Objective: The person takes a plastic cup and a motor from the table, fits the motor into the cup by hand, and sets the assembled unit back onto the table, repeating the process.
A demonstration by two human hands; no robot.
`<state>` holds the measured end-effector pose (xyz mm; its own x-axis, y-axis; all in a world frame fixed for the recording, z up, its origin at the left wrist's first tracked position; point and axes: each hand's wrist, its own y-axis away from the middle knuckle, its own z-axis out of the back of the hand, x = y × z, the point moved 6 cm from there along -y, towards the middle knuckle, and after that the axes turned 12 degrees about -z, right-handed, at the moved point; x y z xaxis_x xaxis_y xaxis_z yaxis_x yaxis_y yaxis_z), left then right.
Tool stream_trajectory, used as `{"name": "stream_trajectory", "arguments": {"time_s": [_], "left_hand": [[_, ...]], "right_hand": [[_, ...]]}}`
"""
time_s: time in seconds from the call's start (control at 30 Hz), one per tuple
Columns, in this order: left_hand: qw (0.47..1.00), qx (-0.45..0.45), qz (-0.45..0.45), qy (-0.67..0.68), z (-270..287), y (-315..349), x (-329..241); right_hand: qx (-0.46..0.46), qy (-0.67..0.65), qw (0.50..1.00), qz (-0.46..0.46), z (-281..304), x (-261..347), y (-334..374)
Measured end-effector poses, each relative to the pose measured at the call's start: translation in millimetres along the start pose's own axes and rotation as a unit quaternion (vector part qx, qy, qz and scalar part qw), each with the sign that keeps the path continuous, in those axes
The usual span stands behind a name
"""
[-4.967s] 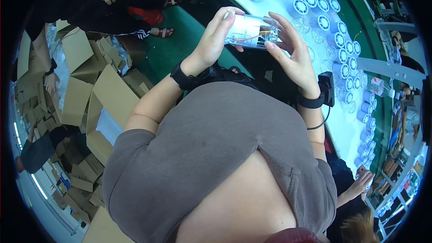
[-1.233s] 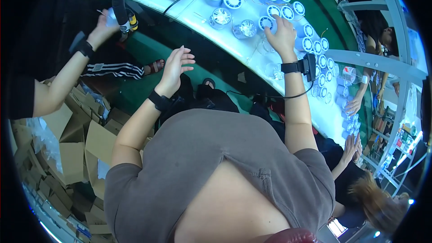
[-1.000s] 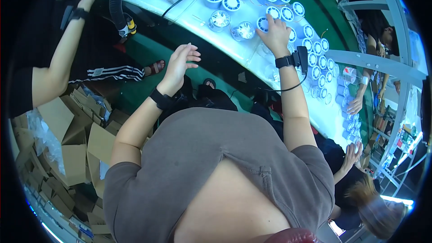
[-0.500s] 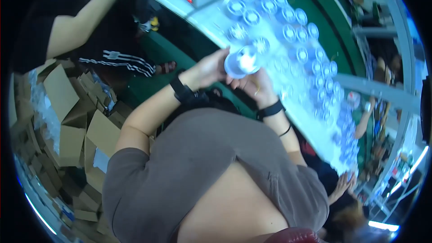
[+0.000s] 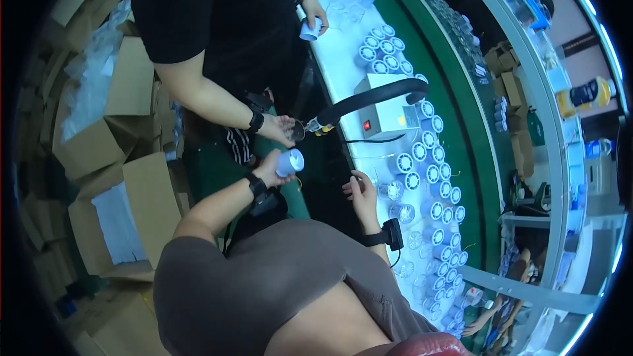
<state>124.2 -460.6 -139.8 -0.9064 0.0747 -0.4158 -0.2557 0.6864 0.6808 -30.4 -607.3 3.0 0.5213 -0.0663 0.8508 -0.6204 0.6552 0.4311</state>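
My left hand [image 5: 269, 171] is closed round a white, cup-shaped plastic cylinder [image 5: 290, 163], its round end turned to the right. Over the table's near edge is my right hand [image 5: 360, 195], loosely bent with the fingers apart; nothing shows in it. Just beyond the cylinder, a co-worker's hand [image 5: 280, 130] is beside a small clear round piece [image 5: 299, 130] at the metal tip of a black flexible hose [image 5: 369, 100]. Several clear round parts [image 5: 391, 190] stand on the table to the right of my right hand.
A white box with a red switch [image 5: 389, 109] stands on the white table [image 5: 336, 95]. Rows of white cylinders with vented tops [image 5: 432, 173] line the table's far side. The co-worker in black holds another white cylinder [image 5: 311, 29]. Open cardboard boxes [image 5: 148, 204] are at left; a green belt [image 5: 461, 125] runs beyond.
My view has swung left toward the co-worker and hose. My hands, earlier together at a white cup-shaped part, are now apart: the left holds a white cylinder, the right is off it.
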Motion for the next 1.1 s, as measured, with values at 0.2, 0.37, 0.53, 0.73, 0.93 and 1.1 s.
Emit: {"name": "stream_trajectory", "arguments": {"time_s": [0.2, 0.37, 0.53, 0.73, 0.93, 1.1], "left_hand": [[0.985, -0.037, 0.009, -0.17, 21.1, -32.2, 2.5], [0.948, 0.02, 0.071, -0.31, 27.4, -23.5, 7.0], [0.914, 0.005, 0.05, -0.402, 12.2, -22.6, -0.8], [0.917, -0.036, 0.012, -0.397, 9.5, -29.4, -8.1], [0.996, -0.058, 0.042, -0.045, 25.3, -77.3, -21.4], [0.994, -0.044, 0.034, 0.092, 9.7, -91.2, -38.0]], "right_hand": [[-0.017, -0.051, 0.998, -0.042, 8.6, 6.7, 8.8], [-0.017, -0.04, 0.997, -0.064, 3.2, 12.0, 14.1], [-0.014, -0.029, 0.995, -0.09, 2.8, 8.9, 11.9], [-0.029, -0.049, 0.995, -0.083, 4.4, 7.6, 13.0], [-0.038, -0.064, 0.993, -0.097, 7.8, 2.6, 15.9], [-0.059, -0.088, 0.989, -0.105, 21.3, 0.6, 18.5]]}}
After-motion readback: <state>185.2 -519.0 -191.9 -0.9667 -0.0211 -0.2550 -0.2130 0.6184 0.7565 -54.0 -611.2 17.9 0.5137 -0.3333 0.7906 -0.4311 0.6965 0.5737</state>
